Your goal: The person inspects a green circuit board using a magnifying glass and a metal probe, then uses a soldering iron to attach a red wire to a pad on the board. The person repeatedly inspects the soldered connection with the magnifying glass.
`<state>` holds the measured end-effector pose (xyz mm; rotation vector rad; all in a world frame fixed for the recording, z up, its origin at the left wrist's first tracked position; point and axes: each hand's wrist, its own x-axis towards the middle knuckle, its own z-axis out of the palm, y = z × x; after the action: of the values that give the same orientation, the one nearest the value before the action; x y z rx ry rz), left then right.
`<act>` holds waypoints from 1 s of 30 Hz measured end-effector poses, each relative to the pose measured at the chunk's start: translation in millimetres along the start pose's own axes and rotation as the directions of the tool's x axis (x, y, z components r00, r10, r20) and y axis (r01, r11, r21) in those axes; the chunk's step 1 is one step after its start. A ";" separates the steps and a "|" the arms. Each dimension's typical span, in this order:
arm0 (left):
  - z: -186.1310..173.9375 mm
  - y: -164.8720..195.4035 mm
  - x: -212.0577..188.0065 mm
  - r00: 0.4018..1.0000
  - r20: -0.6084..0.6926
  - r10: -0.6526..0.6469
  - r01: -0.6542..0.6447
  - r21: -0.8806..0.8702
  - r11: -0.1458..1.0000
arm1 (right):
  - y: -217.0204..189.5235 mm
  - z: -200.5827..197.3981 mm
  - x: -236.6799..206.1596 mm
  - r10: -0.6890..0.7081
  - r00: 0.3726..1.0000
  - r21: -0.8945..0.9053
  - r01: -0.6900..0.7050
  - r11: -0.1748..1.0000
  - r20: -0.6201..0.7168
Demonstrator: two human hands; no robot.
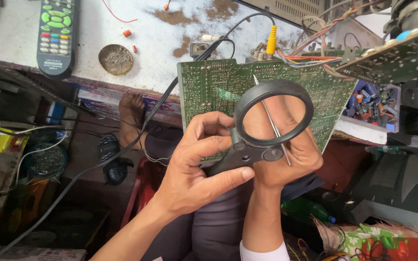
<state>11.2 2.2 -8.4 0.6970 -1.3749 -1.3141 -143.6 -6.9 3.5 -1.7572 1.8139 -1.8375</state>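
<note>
Gripping a magnifying glass [267, 121] in the left hand [194, 169], right hand [286, 159] behind it (pinching thin tweezers [273, 123]) against a green circuit board [209, 87].

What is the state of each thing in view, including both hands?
Left hand: grips the black round magnifying glass by its handle.
Right hand: holds the thin metal tweezers, seen partly through the lens.
Green printed circuit board: tilted up, solder side showing, wires attached.
Dark grey remote control: lying untouched on the white worktop.

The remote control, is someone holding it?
No, the remote control lies alone on the bench; the left hand grips a magnifying glass.
</note>
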 end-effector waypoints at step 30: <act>-4.0 -0.6 -3.4 1.000 -0.014 0.008 -0.009 -0.032 0.999 | -12.9 6.9 2.5 -0.037 0.999 0.000 0.037 0.999 0.031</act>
<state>15.7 3.9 -10.7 0.6772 -1.3417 -1.3190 -131.7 -9.0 11.9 -1.8205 1.7829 -1.8124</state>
